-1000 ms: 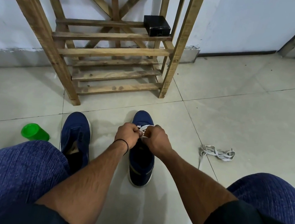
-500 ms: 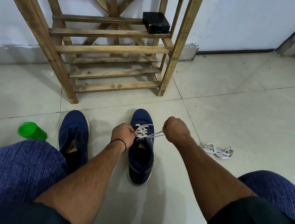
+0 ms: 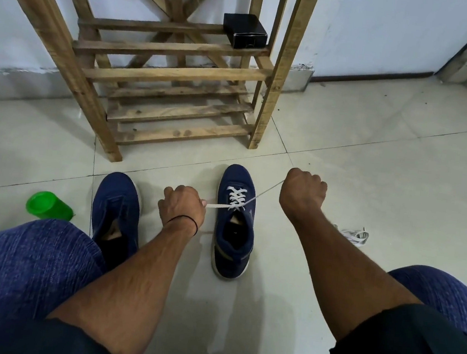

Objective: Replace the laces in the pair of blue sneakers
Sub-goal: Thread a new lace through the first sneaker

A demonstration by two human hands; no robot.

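Observation:
Two blue sneakers stand on the tiled floor between my knees. The right sneaker carries a white lace crossed through its front eyelets. My left hand grips one end of that lace just left of the shoe. My right hand grips the other end, held up and out to the right, so both ends run taut. The left sneaker has no lace and lies partly behind my left knee. A loose white lace lies bunched on the floor beside my right forearm.
A wooden slatted rack stands against the white wall just beyond the shoes, with a black box on a shelf. A green cup lies on the floor at the left. My knees fill the lower corners.
Both hands have moved apart from over the right sneaker. The right hand drew its lace end far out to the right, the left hand drew its end left, and the lace is now taut.

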